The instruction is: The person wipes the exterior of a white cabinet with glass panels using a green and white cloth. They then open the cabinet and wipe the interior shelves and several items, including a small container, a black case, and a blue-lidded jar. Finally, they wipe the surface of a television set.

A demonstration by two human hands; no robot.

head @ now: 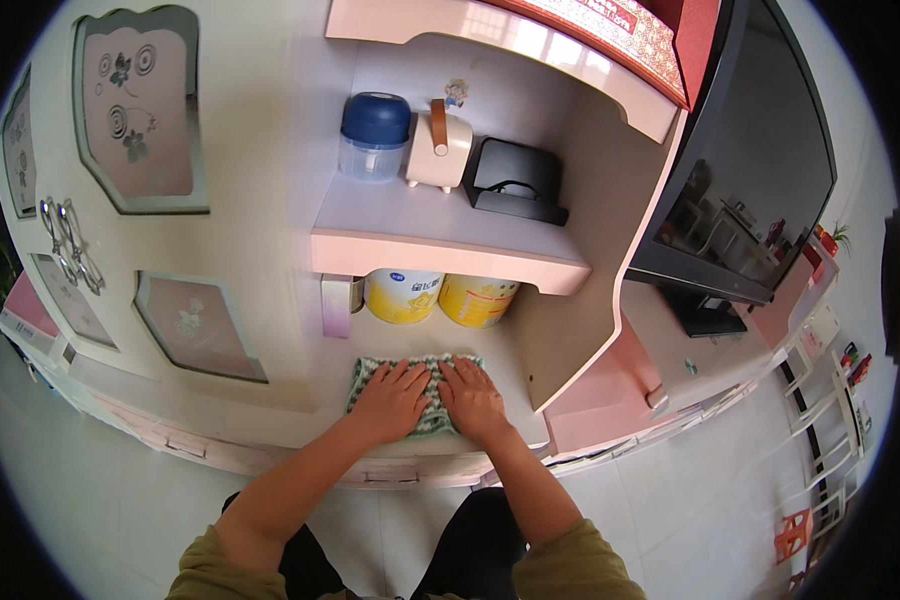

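A folded green-and-white patterned cloth (pixel 434 414) lies on the white lower surface of a cabinet, directly before me. My left hand (pixel 392 402) rests palm down on its left half, fingers pointing away from me. Beside it, my right hand (pixel 477 399) lies flat on the right half, the fingers close together. Neither hand curls around the cloth, and the palms hide much of it. Behind the cloth stand two yellow-and-white cans (pixel 403 296), their tops hidden by the shelf above. A white-and-purple box (pixel 336 306) is to their left.
The pink-edged shelf (pixel 450 255) overhangs the cans. It holds a blue-topped clear container (pixel 375 139), a cream box with a brown strap (pixel 439 150) and a black stand (pixel 516 180). Cabinet doors (pixel 262 187) rise at left; a monitor (pixel 750 157) stands right of the side panel (pixel 607 225).
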